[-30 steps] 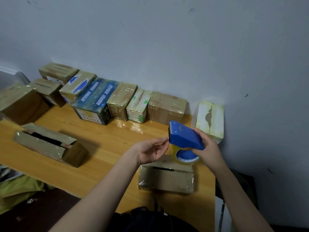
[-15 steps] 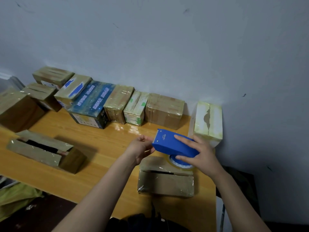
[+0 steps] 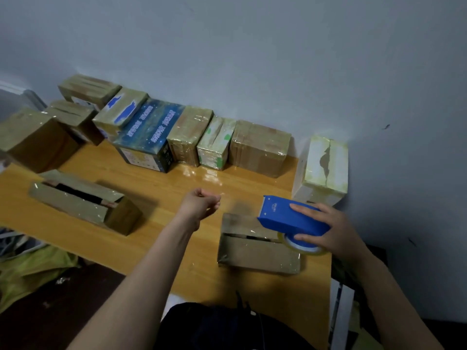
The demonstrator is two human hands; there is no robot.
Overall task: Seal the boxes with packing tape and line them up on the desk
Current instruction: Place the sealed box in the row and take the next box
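A flat brown box [image 3: 252,251] lies on the wooden desk [image 3: 164,228] in front of me, its top flaps showing a dark gap. My right hand [image 3: 331,231] grips a blue tape dispenser [image 3: 285,215] with a clear tape roll [image 3: 303,247], held over the box's right end. My left hand [image 3: 199,203] is up and to the left of the box, fingers curled, pinching the end of the clear tape drawn out from the dispenser. The strip itself is barely visible.
Several taped boxes [image 3: 260,145] stand in a row along the wall, with a white box [image 3: 323,170] at the right corner. A long brown box [image 3: 83,203] with open flaps lies at the left. A larger brown box [image 3: 35,140] sits far left.
My right hand lowered the dispenser from above the desk to the box's right end. My left hand drew away to the left, pulling tape out.
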